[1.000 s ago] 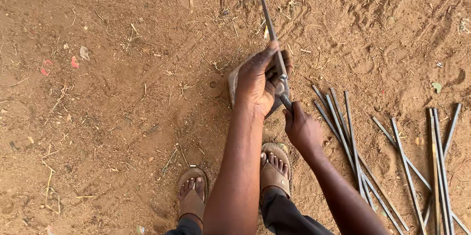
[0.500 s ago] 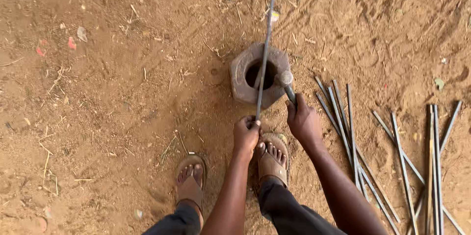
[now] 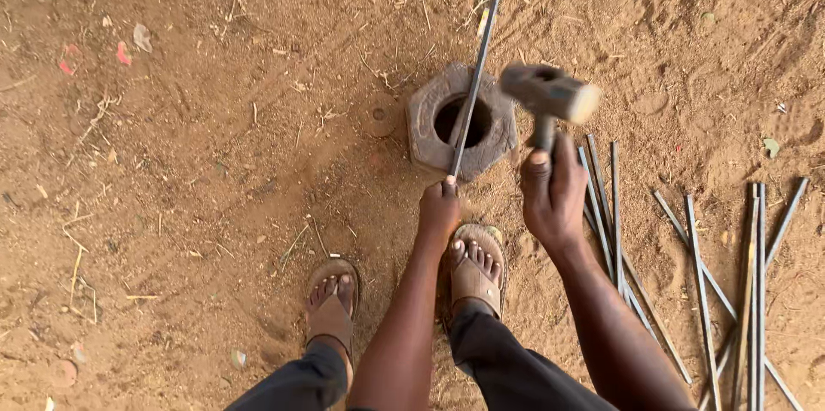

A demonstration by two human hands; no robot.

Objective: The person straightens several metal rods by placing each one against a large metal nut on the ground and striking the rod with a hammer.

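Observation:
My left hand (image 3: 439,210) grips the near end of a long thin metal rod (image 3: 478,59) that lies across a large rusty hexagonal nut (image 3: 422,126) on the dirt. The rod runs over the nut's round hole and off the top edge of the view. My right hand (image 3: 553,189) holds a hammer (image 3: 550,95) by its handle, with the blurred head raised just right of the nut. Both my sandalled feet (image 3: 474,271) stand below the nut.
Several similar metal rods (image 3: 703,278) lie scattered on the ground at the right, some close to my right arm. The ground is reddish dirt with dry twigs, small stones and bits of red litter (image 3: 123,53) at the upper left.
My left hand slid from on top of the nut down to the rod's near end. The rod now lies straighter across the hole. My right hand has lifted the hammer upward.

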